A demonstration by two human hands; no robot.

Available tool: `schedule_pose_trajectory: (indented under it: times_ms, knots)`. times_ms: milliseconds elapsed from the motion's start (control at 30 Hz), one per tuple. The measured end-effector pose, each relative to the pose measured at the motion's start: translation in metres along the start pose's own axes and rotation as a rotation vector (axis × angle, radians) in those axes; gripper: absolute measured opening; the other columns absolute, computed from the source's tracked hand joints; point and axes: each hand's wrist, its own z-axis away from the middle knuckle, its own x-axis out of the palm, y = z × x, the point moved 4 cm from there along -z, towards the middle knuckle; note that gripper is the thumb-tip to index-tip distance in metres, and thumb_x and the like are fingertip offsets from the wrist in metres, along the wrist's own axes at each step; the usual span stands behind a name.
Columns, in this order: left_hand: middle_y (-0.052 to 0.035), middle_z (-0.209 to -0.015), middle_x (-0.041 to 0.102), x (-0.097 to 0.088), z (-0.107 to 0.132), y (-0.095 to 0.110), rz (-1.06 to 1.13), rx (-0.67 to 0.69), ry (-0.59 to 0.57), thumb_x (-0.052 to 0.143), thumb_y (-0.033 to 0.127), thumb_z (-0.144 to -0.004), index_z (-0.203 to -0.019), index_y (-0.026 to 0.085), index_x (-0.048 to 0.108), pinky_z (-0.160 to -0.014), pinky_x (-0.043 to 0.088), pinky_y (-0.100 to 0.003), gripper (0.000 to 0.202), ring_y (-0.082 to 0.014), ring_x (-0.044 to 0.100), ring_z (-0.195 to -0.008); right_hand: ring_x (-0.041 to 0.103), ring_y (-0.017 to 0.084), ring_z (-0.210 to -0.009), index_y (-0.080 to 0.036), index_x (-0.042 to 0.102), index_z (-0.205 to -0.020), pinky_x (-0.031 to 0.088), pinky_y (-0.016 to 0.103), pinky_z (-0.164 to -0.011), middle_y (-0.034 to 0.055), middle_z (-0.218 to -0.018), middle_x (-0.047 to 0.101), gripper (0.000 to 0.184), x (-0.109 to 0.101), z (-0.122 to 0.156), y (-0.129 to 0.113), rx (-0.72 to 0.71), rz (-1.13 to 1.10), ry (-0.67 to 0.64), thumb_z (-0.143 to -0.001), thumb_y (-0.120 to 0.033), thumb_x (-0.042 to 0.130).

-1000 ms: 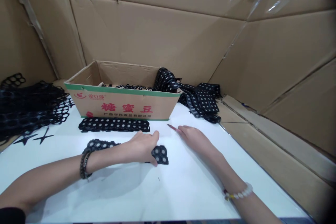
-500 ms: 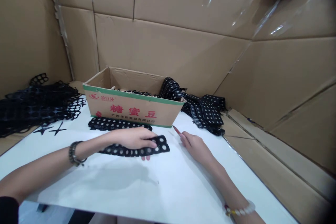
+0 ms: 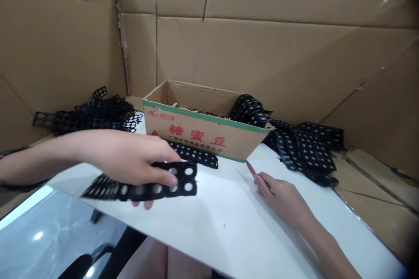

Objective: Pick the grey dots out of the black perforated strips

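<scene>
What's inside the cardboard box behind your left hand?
Only a thin band of black perforated strips shows above the front wall of the cardboard box, and a black polka-dot strip rises at its right end. The front wall hides the box's floor and anything lying lower.

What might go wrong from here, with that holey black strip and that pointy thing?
The black strip with round holes, gripped by the left hand, trails close to the edge of the white table, so it might slide off. The pink pointed tool in the right hand could snag the strip or prick a finger.
</scene>
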Motion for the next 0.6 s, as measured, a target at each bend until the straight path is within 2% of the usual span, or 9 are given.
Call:
schedule_pose_trajectory:
  times_ms: [33, 67, 100, 167, 267, 367, 467, 600]
  knots:
    - [0.0038, -0.048, 0.052, 0.017, -0.014, -0.004, -0.115, 0.047, -0.19, 0.064, 0.024, -0.066, -0.058, 0.017, 0.059, -0.045, 0.038, -0.02, 0.012, -0.0137, 0.053, -0.048, 0.057, 0.019, -0.059, -0.021, 0.051, -0.076, 0.037, 0.027, -0.055, 0.0035, -0.066, 0.062, 0.036, 0.0, 0.0, 0.0, 0.003, -0.029, 0.024, -0.088, -0.042, 0.024]
    - [0.0023, -0.05, 0.055, 0.034, -0.031, -0.012, -0.192, 0.113, -0.318, 0.062, 0.026, -0.069, -0.057, 0.016, 0.058, -0.047, 0.039, -0.02, 0.015, -0.0143, 0.055, -0.052, 0.058, 0.019, -0.061, -0.021, 0.051, -0.077, 0.039, 0.027, -0.057, 0.0037, -0.07, 0.064, 0.035, 0.0, 0.0, 0.0, 0.005, -0.065, 0.051, -0.089, -0.042, 0.024]
    - [0.0014, -0.052, 0.056, 0.048, -0.051, -0.021, -0.228, 0.178, -0.336, 0.058, 0.026, -0.071, -0.055, 0.016, 0.057, -0.05, 0.039, -0.02, 0.019, -0.0143, 0.055, -0.055, 0.059, 0.019, -0.065, -0.022, 0.051, -0.079, 0.04, 0.027, -0.059, 0.004, -0.075, 0.065, 0.035, 0.0, 0.001, -0.001, 0.003, -0.107, 0.079, -0.089, -0.042, 0.025]
    - [0.001, -0.054, 0.057, 0.069, -0.094, -0.046, -0.19, 0.201, -0.197, 0.055, 0.027, -0.073, -0.055, 0.016, 0.052, -0.051, 0.039, -0.021, 0.022, -0.014, 0.054, -0.054, 0.061, 0.02, -0.072, -0.022, 0.051, -0.081, 0.042, 0.029, -0.066, 0.0044, -0.082, 0.065, 0.034, 0.001, 0.0, -0.006, -0.014, -0.208, 0.125, -0.089, -0.042, 0.025]
    - [-0.0014, -0.062, 0.062, 0.099, -0.135, -0.078, -0.114, 0.214, -0.198, 0.041, 0.032, -0.081, -0.066, 0.016, 0.051, -0.053, 0.042, -0.023, 0.024, -0.0153, 0.058, -0.058, 0.061, 0.017, -0.07, -0.021, 0.05, -0.09, 0.044, 0.028, -0.069, 0.0037, -0.08, 0.064, 0.031, 0.007, -0.001, -0.023, -0.051, -0.389, 0.144, -0.09, -0.041, 0.026]
    - [-0.0014, -0.063, 0.064, 0.11, -0.145, -0.094, -0.026, 0.22, -0.277, 0.039, 0.04, -0.083, -0.073, 0.017, 0.05, -0.054, 0.044, -0.024, 0.028, -0.0168, 0.061, -0.061, 0.057, 0.015, -0.059, -0.022, 0.046, -0.099, 0.044, 0.026, -0.062, 0.0012, -0.072, 0.062, 0.028, 0.018, -0.003, -0.056, -0.119, -0.486, 0.103, -0.091, -0.038, 0.024]
    - [-0.0017, -0.063, 0.064, 0.109, -0.142, -0.099, 0.141, 0.169, -0.367, 0.041, 0.049, -0.081, -0.08, 0.017, 0.05, -0.058, 0.046, -0.026, 0.033, -0.0178, 0.062, -0.063, 0.056, 0.016, -0.058, -0.022, 0.047, -0.092, 0.042, 0.026, -0.057, 0.0006, -0.067, 0.059, 0.028, 0.028, -0.006, -0.091, -0.162, -0.441, 0.07, -0.092, -0.035, 0.023]
    - [-0.0033, -0.067, 0.066, 0.108, -0.14, -0.096, 0.305, 0.105, -0.43, 0.043, 0.05, -0.08, -0.085, 0.016, 0.05, -0.062, 0.046, -0.028, 0.035, -0.0184, 0.063, -0.068, 0.059, 0.016, -0.068, -0.023, 0.05, -0.094, 0.042, 0.025, -0.058, 0.0011, -0.079, 0.063, 0.025, 0.033, -0.009, -0.111, -0.191, -0.383, 0.077, -0.092, -0.032, 0.027]
